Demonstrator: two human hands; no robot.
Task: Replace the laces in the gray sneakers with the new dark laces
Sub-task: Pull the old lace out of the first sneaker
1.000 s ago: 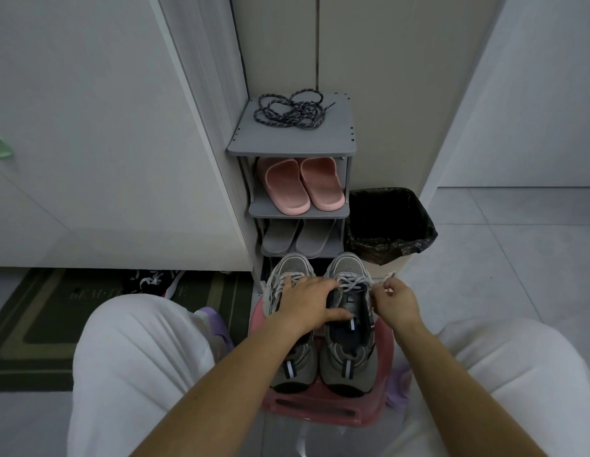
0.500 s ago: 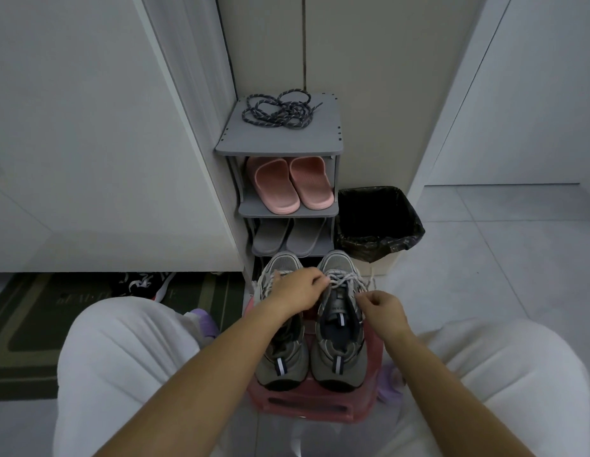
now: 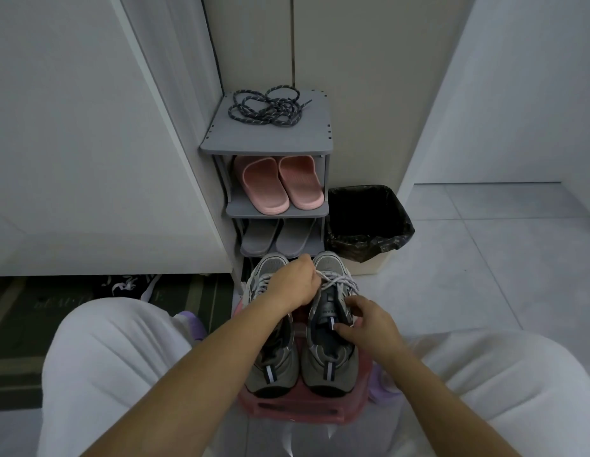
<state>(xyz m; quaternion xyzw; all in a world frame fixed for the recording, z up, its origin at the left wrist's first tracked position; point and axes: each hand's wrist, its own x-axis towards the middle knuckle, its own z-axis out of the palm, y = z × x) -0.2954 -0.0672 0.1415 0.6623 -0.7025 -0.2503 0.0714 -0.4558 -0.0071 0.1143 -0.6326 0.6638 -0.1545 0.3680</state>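
The right hand (image 3: 369,321) grips the collar of the gray sneaker (image 3: 330,371) beneath it; just beyond, the left hand (image 3: 293,286) pinches its old pale lace (image 3: 340,281). Bracing the sneaker while drawing the lace straight through each eyelet should avoid snags. The dark laces (image 3: 265,108) lie far beyond, atop the shoe rack (image 3: 270,140).

Gray sneakers (image 3: 330,366), white laces (image 3: 340,280), dark speckled laces (image 3: 265,108), pink slippers (image 3: 265,189)

Two gray sneakers (image 3: 330,366), two pink slippers (image 3: 265,188), two gray slippers (image 3: 258,237), one bin (image 3: 401,230)
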